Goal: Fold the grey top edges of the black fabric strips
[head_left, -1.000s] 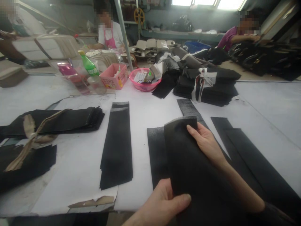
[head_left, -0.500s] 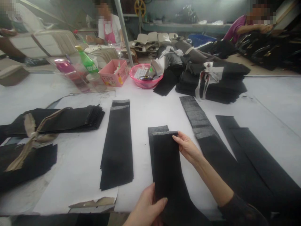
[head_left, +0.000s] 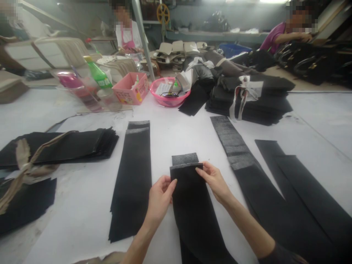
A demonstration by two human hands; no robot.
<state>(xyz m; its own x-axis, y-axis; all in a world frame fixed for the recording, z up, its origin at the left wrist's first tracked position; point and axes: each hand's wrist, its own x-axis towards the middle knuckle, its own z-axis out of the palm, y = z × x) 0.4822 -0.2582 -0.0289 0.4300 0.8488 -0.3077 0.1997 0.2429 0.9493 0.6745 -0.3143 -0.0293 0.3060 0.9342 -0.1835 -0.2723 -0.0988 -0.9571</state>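
Note:
A long black strip (head_left: pixel 192 205) of what looks like fabric or leather is held up in front of me by both hands. My left hand (head_left: pixel 162 194) pinches its left edge a little below the top. At the upper right corner, my right hand (head_left: pixel 213 179) grips it between thumb and fingers. A narrow greyish band runs along its top edge. Beneath and behind it, another black strip (head_left: pixel 184 159) lies on the white table (head_left: pixel 162 143), its grey end showing above. The held strip's lower part curves toward me and out of view.
A stack of black strips (head_left: pixel 134 176) lies left, overlapping strips (head_left: pixel 247 172) right. Tied black bundles (head_left: pixel 66 146) (head_left: pixel 253 99) sit left and at the back. Behind are a pink basin (head_left: pixel 170 99), a pink box (head_left: pixel 130 90) and a green bottle (head_left: pixel 97 73). Other people work beyond.
My left hand has moved up along the strip's left edge to near its top. The strip's top has shifted slightly left and down, along with my right hand.

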